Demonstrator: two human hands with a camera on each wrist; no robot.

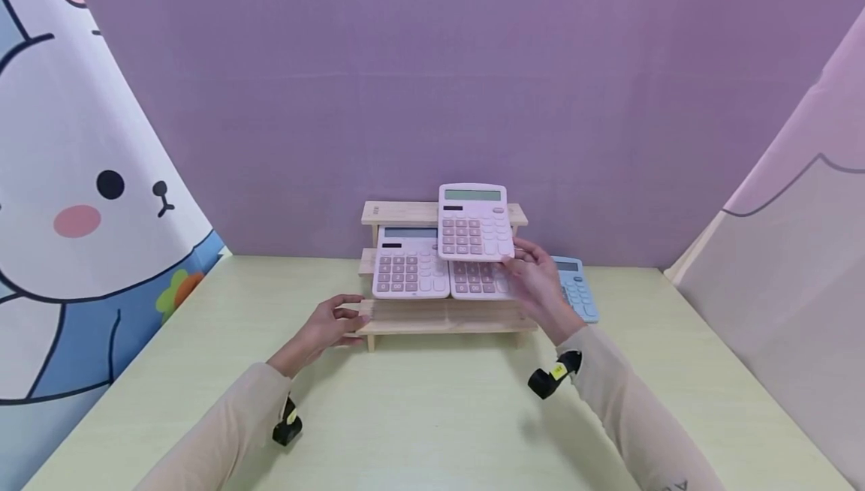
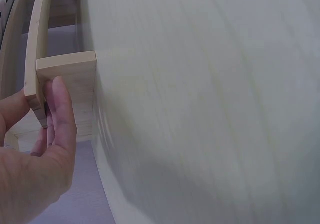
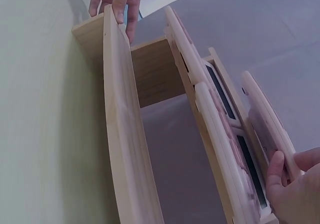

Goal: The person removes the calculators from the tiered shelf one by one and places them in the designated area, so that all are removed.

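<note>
My right hand [image 1: 538, 288] pinches a pink calculator [image 1: 475, 232] by its lower right corner, its screen end up. The calculator overlaps the top tier of a stepped wooden rack [image 1: 446, 318]. In the right wrist view, that same calculator [image 3: 267, 119] stands apart from two more below it, with the thumb and fingers on its lower end. Two pink calculators, a left one [image 1: 410, 262] and a partly covered right one [image 1: 473, 284], lean side by side on the middle tier. My left hand [image 1: 329, 329] grips the left end of the lowest board [image 2: 37, 49], thumb and fingers on opposite faces.
A light blue calculator [image 1: 580, 296] is to the right of the rack, partly hidden behind my right hand. The pale table [image 1: 432, 408] meets a purple backdrop [image 1: 432, 100] behind the rack. A cartoon-printed cloth [image 1: 61, 131] hangs at the left.
</note>
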